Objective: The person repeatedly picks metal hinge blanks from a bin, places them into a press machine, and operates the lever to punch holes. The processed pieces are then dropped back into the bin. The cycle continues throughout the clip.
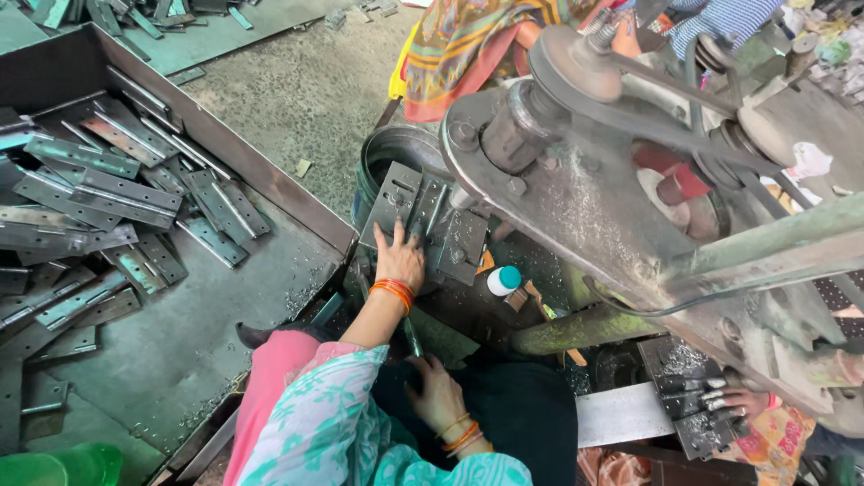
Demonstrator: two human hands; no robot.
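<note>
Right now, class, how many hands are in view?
3: left hand on the metal plates, right hand on dark cloth, a co-worker's hand at lower right. Others may be hidden.

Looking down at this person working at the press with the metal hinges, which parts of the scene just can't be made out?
- Head view: the press's working point, hidden behind the machine's flywheel arm.
- What the right hand touches: lost against dark cloth in the lap.
- The metal plate under the left hand: its near end is covered by the fingers.
- The hinge tray: cut off by the left edge.
- A co-worker's hand, lower right: arm cut off.
</note>
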